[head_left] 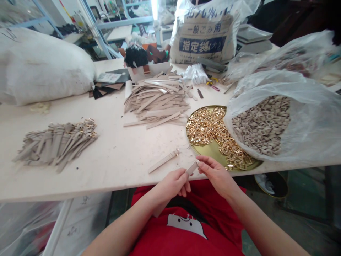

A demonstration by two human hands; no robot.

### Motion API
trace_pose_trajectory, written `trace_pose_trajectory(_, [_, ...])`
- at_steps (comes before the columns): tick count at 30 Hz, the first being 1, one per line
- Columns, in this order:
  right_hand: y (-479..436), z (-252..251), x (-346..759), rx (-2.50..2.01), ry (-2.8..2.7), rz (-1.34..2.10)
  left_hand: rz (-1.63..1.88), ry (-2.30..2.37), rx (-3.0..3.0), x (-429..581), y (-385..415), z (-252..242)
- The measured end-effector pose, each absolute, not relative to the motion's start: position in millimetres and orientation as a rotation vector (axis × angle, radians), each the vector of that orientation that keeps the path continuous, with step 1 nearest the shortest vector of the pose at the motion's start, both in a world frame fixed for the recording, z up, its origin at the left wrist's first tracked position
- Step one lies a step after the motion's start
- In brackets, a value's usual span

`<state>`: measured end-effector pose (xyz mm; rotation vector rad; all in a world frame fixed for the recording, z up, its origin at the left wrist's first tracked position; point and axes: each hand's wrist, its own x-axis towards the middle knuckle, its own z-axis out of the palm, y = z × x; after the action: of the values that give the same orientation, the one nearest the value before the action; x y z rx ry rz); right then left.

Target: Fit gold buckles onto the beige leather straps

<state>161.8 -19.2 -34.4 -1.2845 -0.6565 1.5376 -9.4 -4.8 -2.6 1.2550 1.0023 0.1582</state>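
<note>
A beige strap [191,169] is held above the table's front edge between my two hands. My left hand [174,183] closes around it, thumb on top. At its upper end my right hand [213,173] pinches the tip; whether a small metal part is there too is hidden by the fingers. Just beyond my hands lies a finished-looking strap [162,162] with metal at one end. Right of it, a round gold tray [209,153] carries many small gold buckles [205,124]. A clear plastic bag [309,121] of beige loops [263,124] overlaps the tray's right side.
A heap of loose beige straps [157,99] lies mid-table, and a pile of buckled straps [58,142] at left. Behind stand a large white sack [45,67], a box [149,69] and a printed bag [205,35]. A yellow-handled tool [213,80] lies near the back.
</note>
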Motion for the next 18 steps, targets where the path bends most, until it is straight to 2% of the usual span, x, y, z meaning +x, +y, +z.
trace_pose_trajectory(5, [-28, -29, 165, -1.385, -0.876, 1.506, 0.077, 1.022, 1.591, -17, -3, 12])
trace_pose_trajectory(12, [-39, -23, 165, -1.297, -1.040, 1.653, -0.120, 0.901, 1.601, -23, 2, 19])
trace_pose_trajectory(18, [-33, -21, 157, -1.246, -0.947, 1.615, 0.129, 0.977, 1.537, -17, -3, 10])
